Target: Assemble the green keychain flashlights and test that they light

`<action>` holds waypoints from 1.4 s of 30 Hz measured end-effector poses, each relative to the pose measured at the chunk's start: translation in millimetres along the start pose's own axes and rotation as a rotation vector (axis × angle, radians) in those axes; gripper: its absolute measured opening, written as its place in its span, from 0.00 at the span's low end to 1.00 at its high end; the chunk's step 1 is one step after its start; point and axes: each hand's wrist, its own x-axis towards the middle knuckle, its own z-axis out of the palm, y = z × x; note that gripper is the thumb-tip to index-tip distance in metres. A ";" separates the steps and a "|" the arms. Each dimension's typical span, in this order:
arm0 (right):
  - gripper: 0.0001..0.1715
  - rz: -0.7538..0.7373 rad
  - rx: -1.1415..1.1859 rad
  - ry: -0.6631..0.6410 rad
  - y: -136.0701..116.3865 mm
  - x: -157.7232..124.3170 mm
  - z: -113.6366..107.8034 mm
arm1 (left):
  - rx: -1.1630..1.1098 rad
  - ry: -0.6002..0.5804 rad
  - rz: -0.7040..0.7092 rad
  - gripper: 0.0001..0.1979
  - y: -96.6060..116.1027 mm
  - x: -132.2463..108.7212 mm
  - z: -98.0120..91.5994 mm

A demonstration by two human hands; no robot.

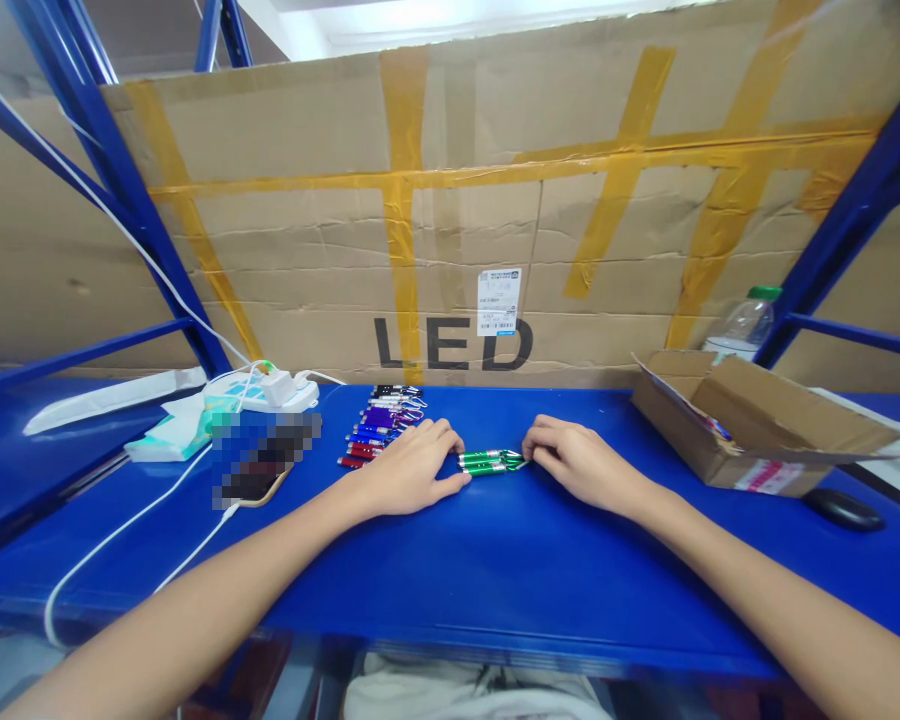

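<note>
A small group of green metal keychain flashlights with carabiner clips lies side by side on the blue table between my hands. My left hand rests at their left ends, with thumb and fingers closed about the edges of the group. At the clip ends, my right hand has its fingers curled and touching the clips. Left of the green group, partly behind my left hand, similar red flashlights, blue flashlights, purple flashlights and black flashlights form a column.
An open cardboard box stands at the right, beside a black mouse. On the left are a phone on a white cable, a tissue pack and a power strip. A large taped carton closes off the back.
</note>
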 end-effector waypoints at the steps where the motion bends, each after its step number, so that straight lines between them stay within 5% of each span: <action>1: 0.15 -0.001 0.001 0.000 0.4 0.1 0.0 | -0.002 0.001 0.001 0.15 0.1 0.1 0.0; 26: 0.10 0.010 0.040 0.096 3.5 -0.1 6.3 | 0.018 -0.013 0.005 0.15 0.1 1.2 0.9; 42: 0.16 0.026 0.115 0.077 7.5 0.7 11.0 | 0.010 0.004 0.026 0.15 -0.7 1.3 2.4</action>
